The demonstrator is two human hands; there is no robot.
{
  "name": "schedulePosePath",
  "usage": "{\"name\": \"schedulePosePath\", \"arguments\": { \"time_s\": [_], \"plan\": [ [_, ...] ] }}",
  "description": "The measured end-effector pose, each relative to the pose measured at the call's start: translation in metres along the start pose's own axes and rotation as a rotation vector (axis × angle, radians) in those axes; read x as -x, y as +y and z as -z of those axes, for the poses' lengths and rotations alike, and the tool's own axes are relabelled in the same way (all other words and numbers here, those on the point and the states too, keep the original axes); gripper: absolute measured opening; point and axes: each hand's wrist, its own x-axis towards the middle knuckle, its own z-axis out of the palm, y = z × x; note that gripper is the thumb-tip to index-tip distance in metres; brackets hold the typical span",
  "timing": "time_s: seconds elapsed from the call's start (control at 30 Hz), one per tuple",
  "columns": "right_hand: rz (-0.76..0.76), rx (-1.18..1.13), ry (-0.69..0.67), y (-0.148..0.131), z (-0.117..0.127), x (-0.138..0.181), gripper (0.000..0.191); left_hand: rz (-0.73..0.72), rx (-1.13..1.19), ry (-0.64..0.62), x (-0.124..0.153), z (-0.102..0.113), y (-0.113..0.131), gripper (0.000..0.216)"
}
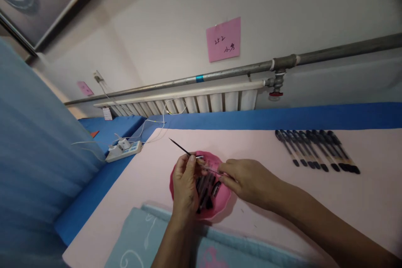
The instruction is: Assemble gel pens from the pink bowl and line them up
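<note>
Above a pink scalloped dish, my left hand is closed on a thin black pen refill, whose tip points up and to the left. A clear pen barrel runs between my two hands. My right hand pinches its right end between thumb and fingers. Whether the refill sits inside the barrel is hidden by my left fingers. Black caps and clear pen parts lie in the dish below, partly covered by my left hand.
Several black-capped pens lie in a row at the right of the pink tabletop. A light blue patterned cloth covers the near edge. At the left are a power strip with cables and a blue curtain. A radiator stands behind.
</note>
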Motion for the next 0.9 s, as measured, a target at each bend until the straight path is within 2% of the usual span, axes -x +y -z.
{"name": "schedulePosePath", "arguments": {
  "time_s": [0.17, 0.37, 0.57, 0.67, 0.9],
  "plan": [
    [-0.004, 0.007, -0.053, 0.001, -0.01, -0.004, 0.016, 0.041, 0.064, 0.019, -0.003, 0.007, -0.009, 0.02],
    [0.025, -0.07, -0.07, 0.002, -0.012, -0.006, 0.016, 0.06, 0.102, -0.023, -0.006, 0.009, -0.011, 0.016],
    [-0.054, -0.166, -0.118, 0.005, -0.008, -0.009, 0.017, 0.089, 0.159, -0.086, -0.01, 0.007, -0.011, 0.015],
    [-0.048, -0.235, -0.146, 0.006, -0.01, -0.01, 0.019, 0.103, 0.178, -0.113, -0.011, 0.008, -0.009, 0.014],
    [-0.078, -0.284, -0.154, 0.001, -0.01, -0.009, 0.019, 0.124, 0.229, -0.075, -0.01, 0.01, -0.008, 0.013]
  ]
}}
